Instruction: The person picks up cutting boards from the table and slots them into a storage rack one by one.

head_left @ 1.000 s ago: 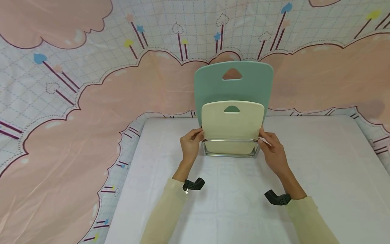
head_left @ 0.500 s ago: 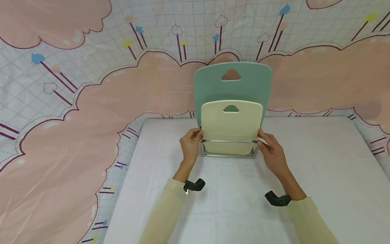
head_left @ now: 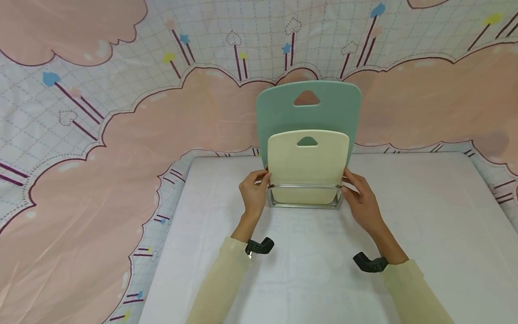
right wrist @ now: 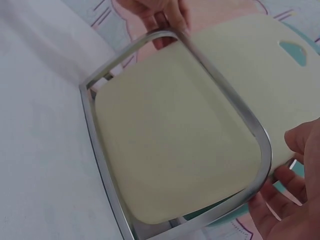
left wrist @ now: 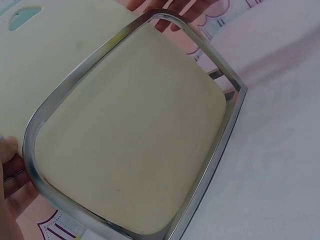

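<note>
Hands gripping the shiny metal wire rack (head_left: 304,197), my left hand (head_left: 253,193) and right hand (head_left: 361,202) pinching its sides, cream plastic cutting board (head_left: 308,166) standing inside, green plastic cutting board (head_left: 283,108) standing behind.

A white table (head_left: 425,225) is filling the lower middle and right of the head view. A pink-and-white patterned cloth (head_left: 121,148), printed with clouds, stars and hearts on stems, is hanging across the top and spreading down the left side, running under the table's edges.
</note>
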The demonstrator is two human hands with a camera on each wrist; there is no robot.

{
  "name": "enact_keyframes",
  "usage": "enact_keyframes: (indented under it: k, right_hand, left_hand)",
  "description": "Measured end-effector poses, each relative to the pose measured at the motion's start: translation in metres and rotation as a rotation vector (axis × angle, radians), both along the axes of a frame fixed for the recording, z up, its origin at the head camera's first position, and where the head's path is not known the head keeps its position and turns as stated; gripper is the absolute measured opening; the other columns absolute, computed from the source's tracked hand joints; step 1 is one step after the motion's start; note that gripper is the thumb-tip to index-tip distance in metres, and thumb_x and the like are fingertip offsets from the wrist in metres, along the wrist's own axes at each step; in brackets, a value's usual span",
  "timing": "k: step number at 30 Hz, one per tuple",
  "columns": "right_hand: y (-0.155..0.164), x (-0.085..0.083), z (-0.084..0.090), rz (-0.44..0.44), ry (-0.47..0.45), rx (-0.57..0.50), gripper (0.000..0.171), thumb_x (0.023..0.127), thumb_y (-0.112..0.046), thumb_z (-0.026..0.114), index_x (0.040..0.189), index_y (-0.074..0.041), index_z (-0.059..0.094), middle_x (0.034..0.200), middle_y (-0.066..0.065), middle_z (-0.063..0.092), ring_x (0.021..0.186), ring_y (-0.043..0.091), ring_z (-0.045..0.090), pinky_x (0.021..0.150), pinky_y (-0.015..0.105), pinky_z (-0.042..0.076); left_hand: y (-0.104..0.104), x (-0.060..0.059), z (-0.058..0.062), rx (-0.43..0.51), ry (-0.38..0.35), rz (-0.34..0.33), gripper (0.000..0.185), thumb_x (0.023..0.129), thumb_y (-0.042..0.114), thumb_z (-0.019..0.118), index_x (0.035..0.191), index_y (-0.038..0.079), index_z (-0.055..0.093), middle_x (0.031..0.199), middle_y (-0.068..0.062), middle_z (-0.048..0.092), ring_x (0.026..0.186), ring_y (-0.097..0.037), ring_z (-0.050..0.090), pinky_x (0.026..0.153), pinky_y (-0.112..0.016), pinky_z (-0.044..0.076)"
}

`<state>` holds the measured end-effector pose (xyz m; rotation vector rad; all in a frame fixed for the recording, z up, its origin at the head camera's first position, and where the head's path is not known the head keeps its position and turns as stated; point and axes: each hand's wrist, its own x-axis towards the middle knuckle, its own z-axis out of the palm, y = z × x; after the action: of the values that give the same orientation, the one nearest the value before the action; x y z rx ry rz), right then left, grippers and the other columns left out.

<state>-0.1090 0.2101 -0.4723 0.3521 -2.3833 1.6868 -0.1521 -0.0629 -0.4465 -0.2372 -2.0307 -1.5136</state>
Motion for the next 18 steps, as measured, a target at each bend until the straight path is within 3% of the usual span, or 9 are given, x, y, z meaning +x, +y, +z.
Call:
enact_keyframes:
  k: [6,14,18]
  right_hand:
    - [0.0013,0.0001,-0.0005,-0.007,-0.006,0.028,0.055,0.099,-0.005,0.05,0.15,-0.02,0.033,0.141,0.013,0.038,0.127,0.034,0.041,0.096,0.012,0.036]
    - [0.0041,0.0006,-0.0028,-0.02,0.004,0.001,0.053,0.096,0.005,0.05,0.147,-0.007,0.037,0.14,0.017,0.04,0.125,0.039,0.041,0.094,0.011,0.037]
    - [0.0088,0.0028,-0.0048,-0.052,-0.034,0.019,0.049,0.097,0.003,0.05,0.145,-0.003,0.039,0.138,0.018,0.042,0.124,0.04,0.042,0.091,0.008,0.036]
  left_hand:
    - [-0.0011,0.0,-0.0003,0.023,-0.022,-0.02,0.009,0.082,-0.011,0.069,0.087,-0.017,0.067,0.082,-0.027,0.067,0.071,-0.037,0.066,0.06,-0.041,0.056]
    - [-0.0018,0.0002,0.001,0.026,-0.029,-0.029,0.01,0.082,-0.01,0.069,0.089,-0.016,0.067,0.085,-0.027,0.067,0.075,-0.038,0.066,0.063,-0.044,0.056]
    - [-0.0052,0.0019,0.0021,0.005,-0.03,-0.028,0.011,0.082,-0.01,0.069,0.09,-0.016,0.067,0.085,-0.027,0.067,0.077,-0.038,0.066,0.064,-0.045,0.056]
